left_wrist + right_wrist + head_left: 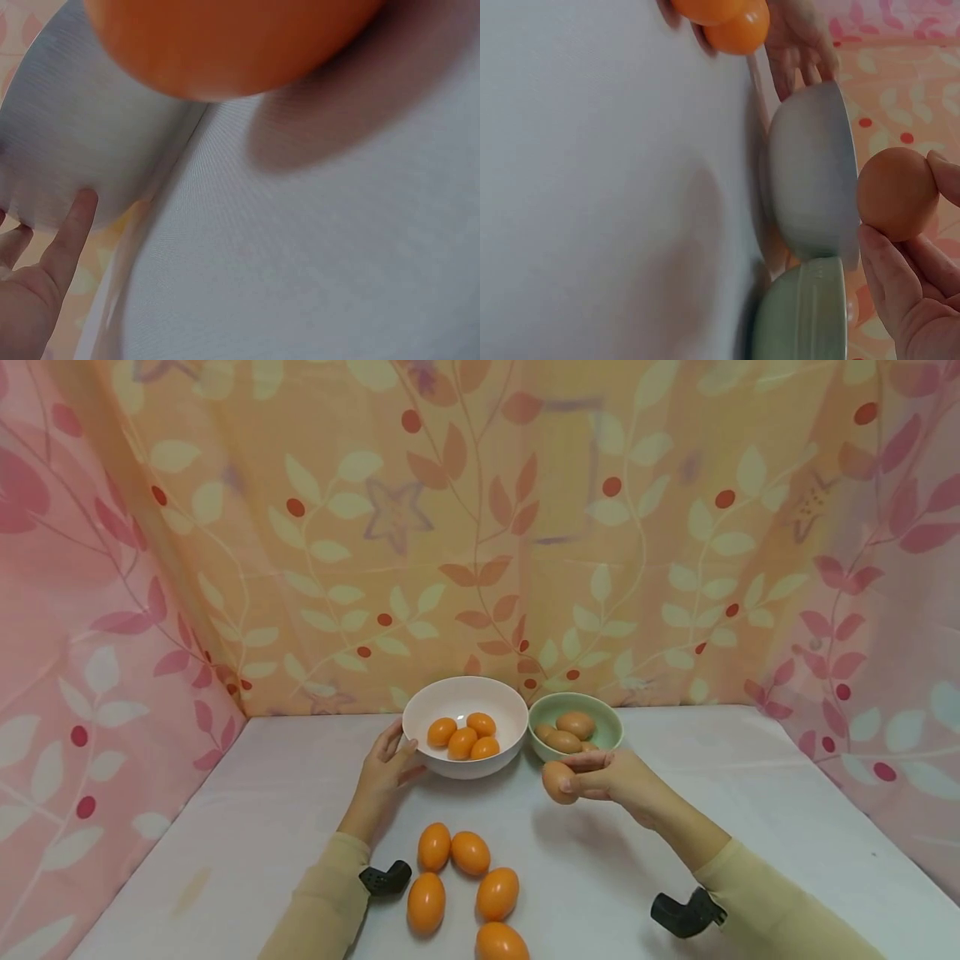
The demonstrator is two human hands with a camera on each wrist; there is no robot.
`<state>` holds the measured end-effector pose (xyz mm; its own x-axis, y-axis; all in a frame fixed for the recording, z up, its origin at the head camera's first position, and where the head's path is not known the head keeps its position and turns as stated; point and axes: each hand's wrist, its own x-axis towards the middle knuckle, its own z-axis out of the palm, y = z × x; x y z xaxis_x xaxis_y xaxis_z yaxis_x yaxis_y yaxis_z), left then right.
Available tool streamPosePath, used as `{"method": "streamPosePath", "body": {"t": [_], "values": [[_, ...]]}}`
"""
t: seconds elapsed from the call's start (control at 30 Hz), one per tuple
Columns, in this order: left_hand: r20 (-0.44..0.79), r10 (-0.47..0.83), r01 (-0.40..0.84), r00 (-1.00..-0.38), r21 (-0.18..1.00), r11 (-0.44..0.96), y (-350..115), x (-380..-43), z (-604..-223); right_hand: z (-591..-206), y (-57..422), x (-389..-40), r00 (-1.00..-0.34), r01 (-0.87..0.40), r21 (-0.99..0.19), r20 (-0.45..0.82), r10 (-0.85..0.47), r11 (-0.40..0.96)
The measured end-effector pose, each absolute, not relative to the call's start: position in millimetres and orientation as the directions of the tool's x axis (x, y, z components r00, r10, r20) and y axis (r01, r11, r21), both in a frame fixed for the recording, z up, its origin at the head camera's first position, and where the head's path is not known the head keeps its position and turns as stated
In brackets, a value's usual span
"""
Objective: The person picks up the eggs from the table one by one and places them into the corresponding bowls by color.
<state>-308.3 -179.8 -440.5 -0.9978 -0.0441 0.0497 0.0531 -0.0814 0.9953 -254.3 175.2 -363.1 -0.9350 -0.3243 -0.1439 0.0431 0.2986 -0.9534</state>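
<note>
My right hand (618,781) pinches a brown egg (559,782) between thumb and fingers, just in front of the green bowl (615,739). In the right wrist view the same egg (898,193) is lifted above the table. Several more brown eggs (576,724) lie in the green bowl. My left hand (384,772) rests on the left side of the white bowl (468,770), its fingers fairly straight. A fingertip touches the outer wall of the white bowl (82,127) in the left wrist view. Inside this bowl sit several orange eggs (461,743).
Several loose orange eggs (470,853) lie on the white table (622,893) between my forearms. The two bowls stand side by side near the table's back edge. Patterned curtains (480,527) hang behind and on both sides.
</note>
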Motion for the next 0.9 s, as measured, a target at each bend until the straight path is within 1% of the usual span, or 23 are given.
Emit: {"method": "streamPosePath", "body": {"t": [0.2, 0.4, 0.77, 0.9], "values": [[0.037, -0.050, 0.042, -0.998, 0.995, -0.086, -180, -309, -440, -358, 176, -268, -0.958, 0.045, -0.959, -0.121, -0.261, 0.281], [0.031, -0.059, 0.037, -0.998, 0.995, -0.088, -180, -309, -440, -351, 176, -282, -0.969, 0.034, -0.954, -0.105, -0.225, 0.297], [0.027, -0.046, 0.032, -0.999, 0.995, -0.095, -179, -308, -440, -340, 179, -304, -0.979, 0.022, -0.955, -0.081, -0.187, 0.296], [0.036, -0.042, 0.040, -0.998, 0.994, -0.101, -180, -309, -440, -338, 177, -311, -0.980, 0.033, -0.950, -0.091, -0.174, 0.311]]}}
